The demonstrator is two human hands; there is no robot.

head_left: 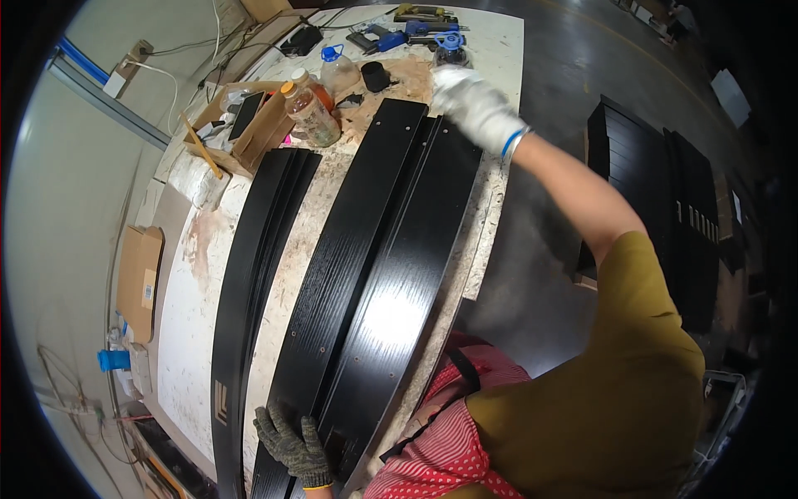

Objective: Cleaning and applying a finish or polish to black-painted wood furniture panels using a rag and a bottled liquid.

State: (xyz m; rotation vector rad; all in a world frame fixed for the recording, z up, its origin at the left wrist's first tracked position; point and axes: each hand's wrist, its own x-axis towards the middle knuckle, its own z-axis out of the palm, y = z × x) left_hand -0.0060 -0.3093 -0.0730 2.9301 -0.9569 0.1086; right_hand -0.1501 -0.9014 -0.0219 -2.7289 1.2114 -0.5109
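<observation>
My left hand [293, 447], in a dark grey knit glove, lies with spread fingers on the near end of a black grooved board [332, 274]. A second black board [407, 274], glossy under the light, lies alongside on its right. My right hand [480, 110], in a white covering with a blue band at the wrist, is stretched out over the far end of the right board. It is just in front of a dark bottle with a blue cap [451, 50]. Motion smears its fingers, so whether it holds anything is unclear. A narrower black board [262, 274] lies further left.
On the worn white table [187, 333] stand an orange-capped jar [312, 115], a clear jug [339, 71], a black cup [376, 77] and an open cardboard box [241, 137]. Blue power tools [391, 40] lie at the far edge. Stacked black boards [644, 183] stand on the right.
</observation>
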